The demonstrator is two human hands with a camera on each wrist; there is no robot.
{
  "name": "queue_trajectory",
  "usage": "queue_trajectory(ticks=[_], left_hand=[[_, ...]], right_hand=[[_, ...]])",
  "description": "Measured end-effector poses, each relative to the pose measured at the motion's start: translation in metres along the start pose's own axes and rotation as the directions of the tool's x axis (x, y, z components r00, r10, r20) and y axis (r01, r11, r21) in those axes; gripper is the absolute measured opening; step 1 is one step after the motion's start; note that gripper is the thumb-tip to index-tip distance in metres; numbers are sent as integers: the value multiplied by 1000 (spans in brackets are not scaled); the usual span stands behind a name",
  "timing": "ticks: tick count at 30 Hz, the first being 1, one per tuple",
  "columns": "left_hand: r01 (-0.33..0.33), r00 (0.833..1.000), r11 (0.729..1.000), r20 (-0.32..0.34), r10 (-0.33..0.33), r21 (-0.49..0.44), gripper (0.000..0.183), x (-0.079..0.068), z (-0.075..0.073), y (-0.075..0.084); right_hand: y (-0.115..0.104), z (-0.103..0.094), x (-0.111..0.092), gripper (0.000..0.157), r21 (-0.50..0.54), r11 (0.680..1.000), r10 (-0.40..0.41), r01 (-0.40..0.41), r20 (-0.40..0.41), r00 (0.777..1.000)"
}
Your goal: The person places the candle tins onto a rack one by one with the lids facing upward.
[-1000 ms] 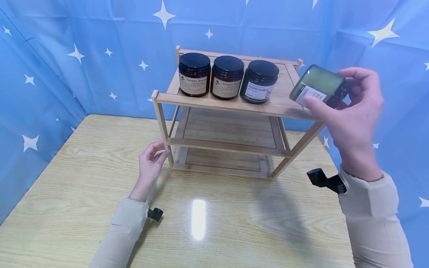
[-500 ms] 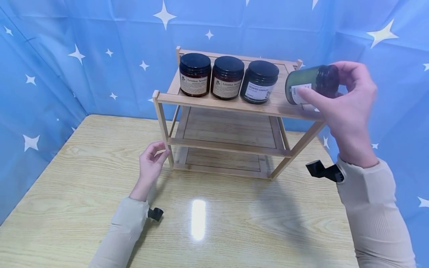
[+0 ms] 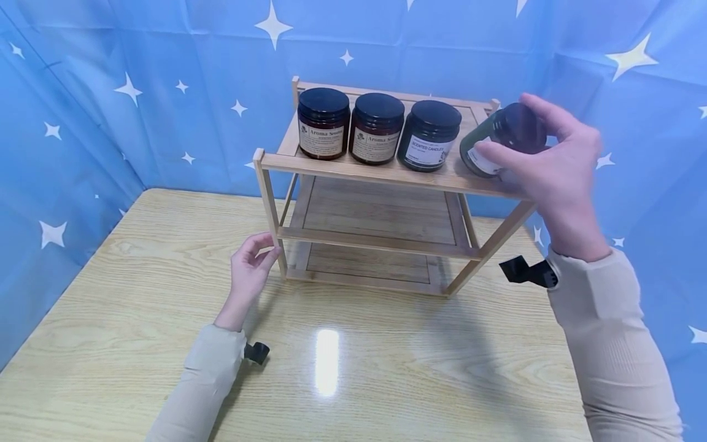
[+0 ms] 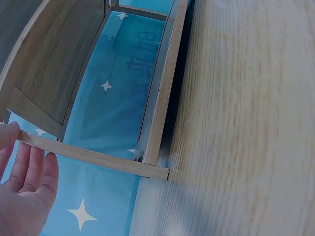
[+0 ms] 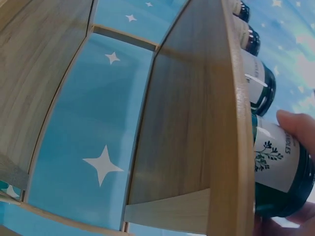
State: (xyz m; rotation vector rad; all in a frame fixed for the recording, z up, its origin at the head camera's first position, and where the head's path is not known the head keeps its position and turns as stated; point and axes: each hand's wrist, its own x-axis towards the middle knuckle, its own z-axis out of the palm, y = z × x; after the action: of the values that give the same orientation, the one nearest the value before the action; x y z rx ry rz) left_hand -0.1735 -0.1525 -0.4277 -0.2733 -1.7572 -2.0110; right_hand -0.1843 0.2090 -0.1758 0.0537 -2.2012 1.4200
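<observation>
A green candle jar (image 3: 505, 127) with a black lid and white label leans at the right end of the wooden rack's (image 3: 364, 170) top shelf. My right hand (image 3: 563, 166) grips it, thumb on the label side and fingers at the lid. In the right wrist view the jar (image 5: 276, 164) appears at the shelf's edge; whether its base fully rests there I cannot tell. Low on the left, my left hand (image 3: 250, 270) pinches the rack's front leg (image 4: 93, 156) between thumb and fingers.
Beside the held jar, a green candle jar (image 3: 428, 138) and two brown ones, the left (image 3: 323, 126) and the middle (image 3: 377, 130), stand upright in a row. The rack's middle shelf (image 3: 375, 212) lies below. Behind hangs a blue star-patterned cloth (image 3: 210, 55); the rack stands on a wooden table (image 3: 386, 356).
My right hand has moved the green jar left and down toward the row, turning it from lying sideways to more upright. My left hand has stayed on the leg.
</observation>
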Motion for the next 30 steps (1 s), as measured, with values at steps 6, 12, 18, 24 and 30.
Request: queue_trajectory(ticks=[6,12,18,24,30], left_hand=[[8,1000,1000,5,-8,18,26,-1,-1,-1],[7,1000,1000,8,-7,27,24,-1,-1,-1],[9,1000,999,-1,-9,34,24,0,0,0],[13,1000,1000,-2,-13,23,26,1,0,-1],[14,1000,1000,-5,-14,16,26,1,-1,-1]], right_hand=[[3,5,2,67,-56,998,17,-17,-2,1000],[2,6,3,64,-123,992,4,-5,-11,1000],[0,7,4,67,-137,990,39,-34,30,999],[2,9,6,66,-131,991,32,-26,43,999],[2,10,7,68,-140,990,34,-26,53,998]])
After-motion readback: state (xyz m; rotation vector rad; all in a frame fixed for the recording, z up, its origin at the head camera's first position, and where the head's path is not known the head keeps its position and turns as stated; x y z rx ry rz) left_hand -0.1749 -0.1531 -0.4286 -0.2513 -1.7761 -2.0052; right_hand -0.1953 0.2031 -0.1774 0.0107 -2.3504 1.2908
